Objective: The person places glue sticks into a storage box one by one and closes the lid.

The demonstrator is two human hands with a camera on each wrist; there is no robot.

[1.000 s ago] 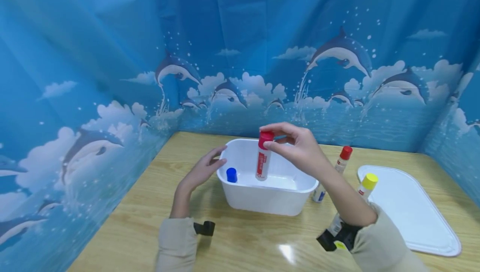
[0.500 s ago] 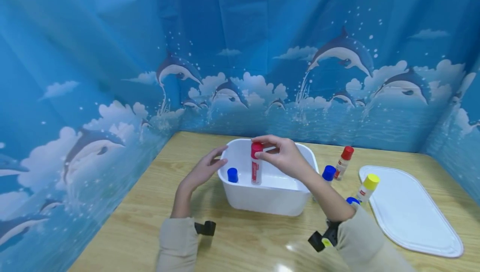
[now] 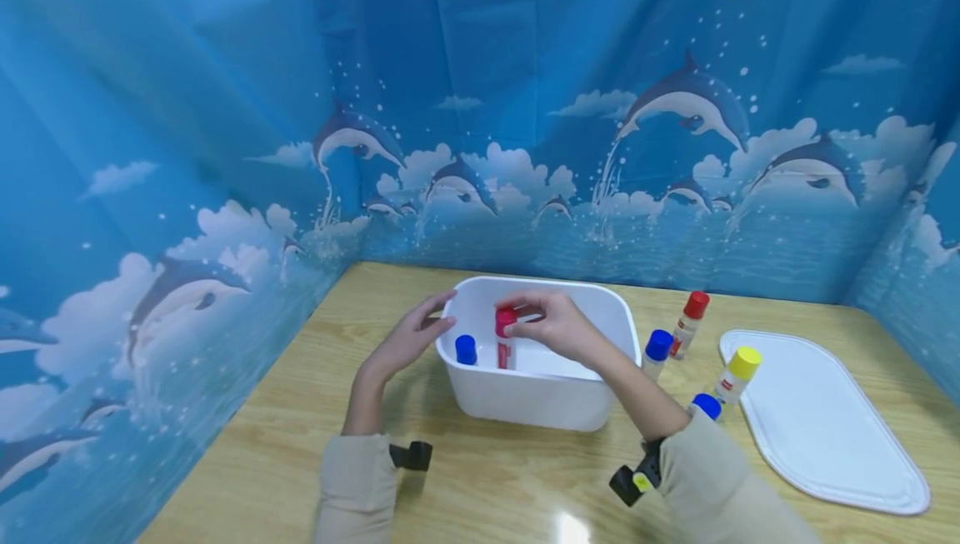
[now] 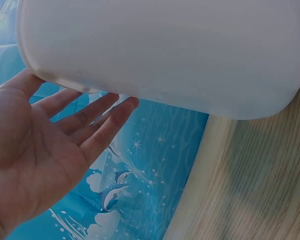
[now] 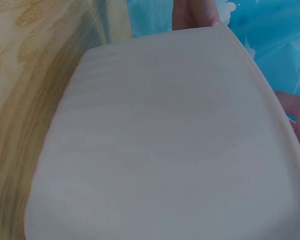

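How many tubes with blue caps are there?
3 visible: one blue-capped tube in the white tub, another on the table just right of it, and a third partly covered by the right sleeve. More could be hidden behind that sleeve.

A person's two arms (image 3: pixel 641 398) reach forward from beige sleeves (image 3: pixel 356 477). The left hand (image 3: pixel 405 337) has its fingers extended and slightly parted, palm facing inward; the right hand (image 3: pixel 553 326), its arm slanting leftward, pinches with thumb and fingertips.
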